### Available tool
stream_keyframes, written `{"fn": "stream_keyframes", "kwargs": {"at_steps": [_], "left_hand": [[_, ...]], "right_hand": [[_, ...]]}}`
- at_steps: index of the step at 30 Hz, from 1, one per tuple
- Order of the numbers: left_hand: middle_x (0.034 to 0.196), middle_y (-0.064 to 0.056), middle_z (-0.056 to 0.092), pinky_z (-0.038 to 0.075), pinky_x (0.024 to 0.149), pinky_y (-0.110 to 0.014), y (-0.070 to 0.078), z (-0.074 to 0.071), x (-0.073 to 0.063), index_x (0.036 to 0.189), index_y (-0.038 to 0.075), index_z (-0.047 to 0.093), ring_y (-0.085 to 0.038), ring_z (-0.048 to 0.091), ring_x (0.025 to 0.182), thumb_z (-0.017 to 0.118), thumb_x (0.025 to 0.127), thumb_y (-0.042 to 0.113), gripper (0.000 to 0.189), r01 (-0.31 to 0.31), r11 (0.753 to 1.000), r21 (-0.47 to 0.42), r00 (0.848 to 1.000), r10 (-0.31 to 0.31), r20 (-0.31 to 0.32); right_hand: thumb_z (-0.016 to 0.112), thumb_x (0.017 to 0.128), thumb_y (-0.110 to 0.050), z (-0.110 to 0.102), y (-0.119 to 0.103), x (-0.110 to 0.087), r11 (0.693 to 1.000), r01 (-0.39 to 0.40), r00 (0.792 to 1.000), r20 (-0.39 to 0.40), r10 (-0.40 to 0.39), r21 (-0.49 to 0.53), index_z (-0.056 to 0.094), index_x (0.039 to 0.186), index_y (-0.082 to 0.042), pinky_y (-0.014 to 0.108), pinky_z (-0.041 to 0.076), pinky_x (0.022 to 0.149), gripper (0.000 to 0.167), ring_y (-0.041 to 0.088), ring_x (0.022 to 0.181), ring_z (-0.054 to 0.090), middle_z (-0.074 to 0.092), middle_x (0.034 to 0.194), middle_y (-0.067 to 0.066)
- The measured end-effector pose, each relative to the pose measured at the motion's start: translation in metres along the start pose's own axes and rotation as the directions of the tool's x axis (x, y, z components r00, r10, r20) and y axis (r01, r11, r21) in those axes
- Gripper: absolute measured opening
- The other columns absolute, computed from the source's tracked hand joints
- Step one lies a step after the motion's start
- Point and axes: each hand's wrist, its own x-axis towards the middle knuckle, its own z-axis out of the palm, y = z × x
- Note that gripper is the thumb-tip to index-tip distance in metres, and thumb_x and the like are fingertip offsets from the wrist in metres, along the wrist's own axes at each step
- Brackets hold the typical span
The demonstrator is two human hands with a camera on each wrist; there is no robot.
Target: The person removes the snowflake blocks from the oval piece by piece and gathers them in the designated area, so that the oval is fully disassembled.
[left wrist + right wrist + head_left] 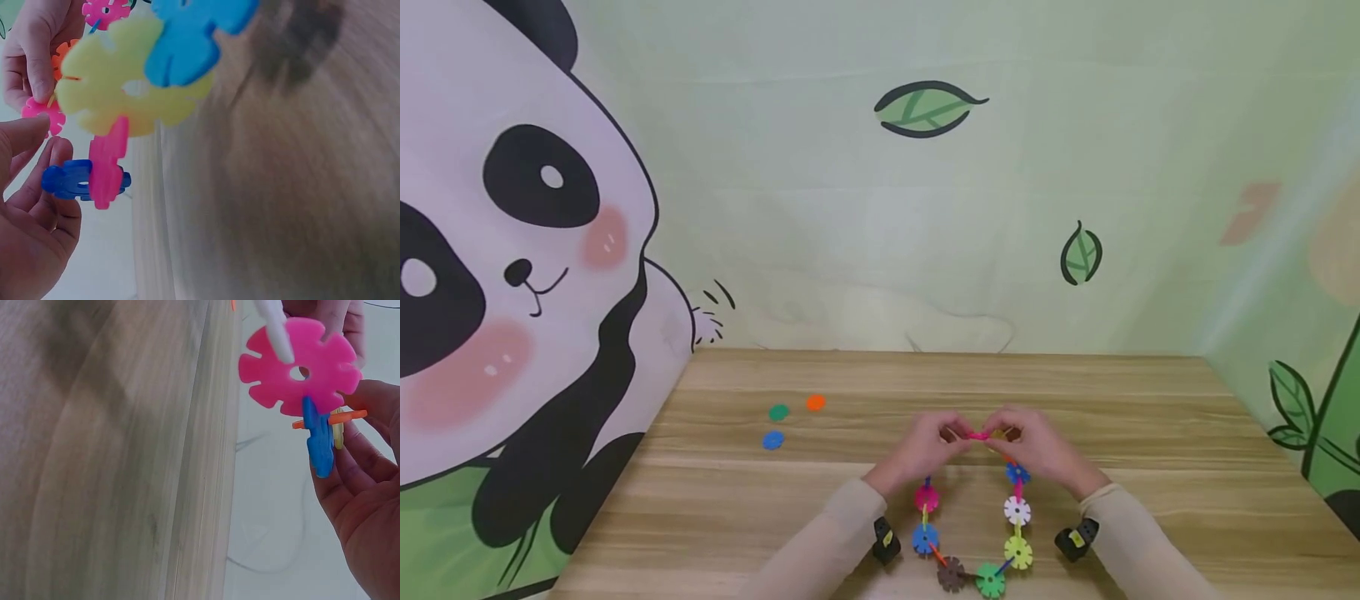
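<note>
A chain of slotted, flower-shaped plastic discs hangs in a loop from both hands over the table. At its top, my left hand (925, 446) pinches a pink disc (978, 436) between thumb and finger. Facing it, my right hand (1033, 446) pinches a yellow disc (339, 431), mostly hidden by the fingers. The pink and yellow discs meet edge to edge between the fingertips. Down the right side run a blue disc (1018, 473), a white disc (1017, 511) and a yellow-green one (1018, 552). A brown disc (951, 574) and a green disc (991, 581) form the bottom.
Three loose discs lie on the wooden table (715, 517) at the back left: green (778, 412), orange (816, 402) and blue (773, 440). A wall cloth printed with a panda (550, 275) and leaves stands behind the table. Each wrist wears a small black camera.
</note>
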Motion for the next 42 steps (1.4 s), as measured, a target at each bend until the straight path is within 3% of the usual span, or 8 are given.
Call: {"fn": "stream_keyframes", "kwargs": {"at_steps": [8,15,22,29,34,42], "left_hand": [[0.084,0.004,0.068,0.047,0.062,-0.019,0.0002,-0.0007,0.0016,0.091,0.010,0.071,-0.002,0.057,0.074,0.067,0.088,0.012,0.005,-0.046,0.998,0.049,0.998,0.048,-0.037],[0.080,0.006,0.065,0.047,0.061,-0.017,0.0020,-0.0017,0.0007,0.087,0.006,0.072,-0.002,0.055,0.072,0.068,0.087,0.012,0.006,-0.050,0.995,0.083,0.996,0.056,-0.066],[0.080,0.008,0.065,0.048,0.063,-0.016,0.0018,-0.0023,-0.0004,0.085,0.010,0.071,-0.001,0.056,0.073,0.069,0.086,0.013,0.004,-0.054,0.994,0.096,0.992,0.064,-0.111],[0.081,0.010,0.062,0.048,0.063,-0.019,0.0026,-0.0051,-0.0011,0.087,0.011,0.070,-0.003,0.056,0.075,0.069,0.087,0.011,0.001,0.018,0.997,0.075,0.997,-0.013,-0.075],[0.083,0.010,0.063,0.047,0.066,-0.019,0.0023,-0.0045,0.0012,0.088,0.013,0.070,-0.002,0.056,0.078,0.071,0.085,0.012,0.004,-0.003,0.994,0.114,0.999,0.007,-0.038],[0.082,0.003,0.064,0.046,0.062,-0.017,0.0025,-0.0017,0.0024,0.088,0.007,0.068,-0.003,0.054,0.072,0.069,0.086,0.011,0.005,-0.008,0.991,0.137,0.998,0.017,-0.065]], "right_hand": [[0.069,0.087,-0.010,0.0004,-0.0013,0.0004,1.000,-0.011,1.000,0.001,0.011,-0.004,0.070,0.092,-0.009,0.026,0.049,0.067,0.005,0.012,0.076,0.053,0.063,0.093,-0.005],[0.069,0.086,-0.010,0.0007,-0.0025,0.0010,1.000,-0.020,1.000,0.011,0.020,0.012,0.070,0.092,-0.010,0.027,0.051,0.068,0.006,0.012,0.078,0.056,0.063,0.092,-0.005],[0.073,0.082,-0.009,0.0003,-0.0018,-0.0014,0.998,-0.048,0.998,0.042,0.047,0.032,0.068,0.095,-0.013,0.027,0.050,0.067,0.015,0.013,0.077,0.056,0.063,0.092,-0.003],[0.074,0.081,-0.008,0.0004,-0.0054,-0.0005,0.995,-0.103,0.992,0.075,0.102,0.009,0.067,0.099,-0.012,0.026,0.048,0.058,0.020,0.014,0.071,0.053,0.059,0.084,-0.002],[0.073,0.081,-0.009,0.0021,-0.0087,0.0026,0.992,-0.130,0.988,0.080,0.129,0.005,0.066,0.100,-0.012,0.027,0.049,0.060,0.020,0.015,0.074,0.055,0.060,0.084,-0.003],[0.073,0.082,-0.008,0.0037,-0.0067,0.0037,0.995,-0.103,0.991,0.084,0.102,0.007,0.066,0.099,-0.010,0.026,0.049,0.063,0.018,0.014,0.075,0.056,0.062,0.087,-0.002]]}}
